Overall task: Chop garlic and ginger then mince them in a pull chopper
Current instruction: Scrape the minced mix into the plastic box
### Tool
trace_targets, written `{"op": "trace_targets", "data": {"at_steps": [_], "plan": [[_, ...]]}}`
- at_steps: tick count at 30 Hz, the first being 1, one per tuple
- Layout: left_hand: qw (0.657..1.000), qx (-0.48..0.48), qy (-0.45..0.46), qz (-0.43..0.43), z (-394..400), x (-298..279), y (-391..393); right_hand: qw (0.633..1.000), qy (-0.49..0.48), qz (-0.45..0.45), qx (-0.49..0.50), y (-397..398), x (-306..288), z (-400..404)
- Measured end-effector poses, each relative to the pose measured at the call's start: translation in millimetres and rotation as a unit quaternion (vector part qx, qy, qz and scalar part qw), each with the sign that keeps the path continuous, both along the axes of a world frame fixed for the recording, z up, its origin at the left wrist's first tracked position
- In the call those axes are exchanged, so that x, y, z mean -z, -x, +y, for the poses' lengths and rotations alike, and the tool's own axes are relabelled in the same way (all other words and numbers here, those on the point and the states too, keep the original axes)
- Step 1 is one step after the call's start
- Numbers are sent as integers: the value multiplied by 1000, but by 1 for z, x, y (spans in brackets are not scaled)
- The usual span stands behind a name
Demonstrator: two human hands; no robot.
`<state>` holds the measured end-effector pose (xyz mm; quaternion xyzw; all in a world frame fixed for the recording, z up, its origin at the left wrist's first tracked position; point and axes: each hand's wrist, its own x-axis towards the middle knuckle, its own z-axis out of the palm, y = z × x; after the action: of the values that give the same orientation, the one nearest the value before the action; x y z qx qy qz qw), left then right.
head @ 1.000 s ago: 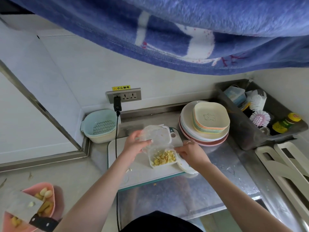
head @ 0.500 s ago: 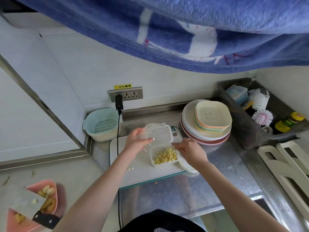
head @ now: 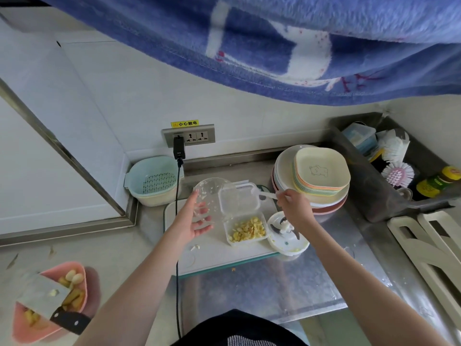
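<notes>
My left hand (head: 193, 221) holds the clear round chopper bowl (head: 208, 196), tilted, left of the square clear tub of yellow mince (head: 245, 227). My right hand (head: 294, 208) pinches a small white spoon (head: 267, 195) just behind that tub.

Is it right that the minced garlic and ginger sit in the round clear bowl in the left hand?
No. The head view shows the minced pieces in the square container on the cutting board. The left hand holds the nearly empty round clear bowl.

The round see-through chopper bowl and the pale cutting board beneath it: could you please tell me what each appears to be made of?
The round see-through chopper bowl, held in the left hand, looks like clear glossy plastic: the fingers show through its wall. The pale cutting board seems matte white plastic with a teal edge, though this view leaves that open.
</notes>
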<state>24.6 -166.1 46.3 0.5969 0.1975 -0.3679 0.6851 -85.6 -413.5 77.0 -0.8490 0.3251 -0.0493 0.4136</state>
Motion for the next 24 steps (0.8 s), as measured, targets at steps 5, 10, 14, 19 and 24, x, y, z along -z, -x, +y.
{"op": "trace_targets", "data": {"at_steps": [5, 10, 14, 19, 24], "plan": [[995, 49, -83, -8, 8, 5, 6, 990, -138, 7, 28, -31, 5, 12], [988, 65, -137, -13, 21, 12, 6, 997, -81, -3, -18, -38, 11, 15], [984, 79, -155, -25, 21, 14, 1, 993, -27, -1, -119, -37, 13, 43], [971, 111, -205, -52, 35, 22, -6, 960, 87, 89, -251, -50, 27, 98], [964, 109, -238, -51, 35, 32, -6, 962, 98, 118, -227, -51, 30, 100]]}}
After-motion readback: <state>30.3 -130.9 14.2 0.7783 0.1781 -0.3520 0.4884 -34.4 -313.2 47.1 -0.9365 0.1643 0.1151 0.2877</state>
